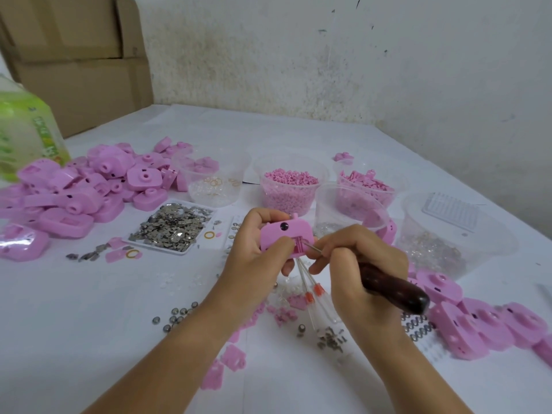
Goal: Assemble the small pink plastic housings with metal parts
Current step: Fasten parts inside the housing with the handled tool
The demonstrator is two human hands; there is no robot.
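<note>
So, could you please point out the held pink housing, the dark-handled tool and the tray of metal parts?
pink housing [298, 232]: head view, flat face beside its hole.
dark-handled tool [394, 289]: head view, middle of handle.
tray of metal parts [156, 247]: head view, near white rim.

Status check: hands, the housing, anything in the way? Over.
Left hand grips pink housing. Right hand holds dark-handled tool, metal tip at housing's slot. Orange-tipped leads trail below, clear of the tip.
</note>
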